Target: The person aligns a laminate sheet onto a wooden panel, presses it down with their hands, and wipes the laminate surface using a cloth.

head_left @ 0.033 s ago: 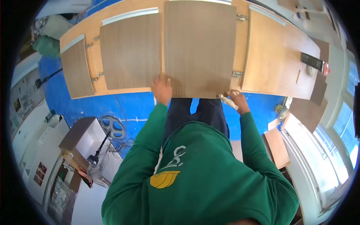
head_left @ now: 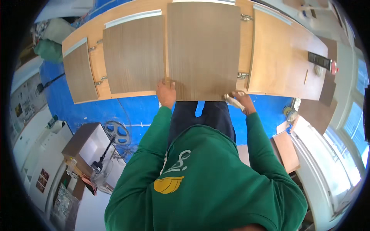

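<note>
A large brown wood-grain panel (head_left: 203, 50) lies flat in front of me, with its near edge by my legs. My left hand (head_left: 166, 95) rests at that panel's near left corner, fingers apart, over the gap beside a second brown panel (head_left: 134, 56). At the near right corner my right hand (head_left: 244, 102) is closed on a crumpled whitish cloth (head_left: 232, 101), which touches the panel's near edge. Metal hinges (head_left: 243, 74) show along the right side of the large panel.
The panels lie on a long light-wood worktop (head_left: 245, 38). At left is a smaller brown panel (head_left: 79, 71); at right, a light-wood panel (head_left: 283, 57) carries a black box (head_left: 320, 60). Blue sheeting (head_left: 96, 111) covers the floor, with an open cabinet box (head_left: 86, 140) and a grey wheel-shaped object (head_left: 117, 133).
My view has shifted very slightly. Near the panel's right corner, the cloth and the fingers of my right hand have moved a little.
</note>
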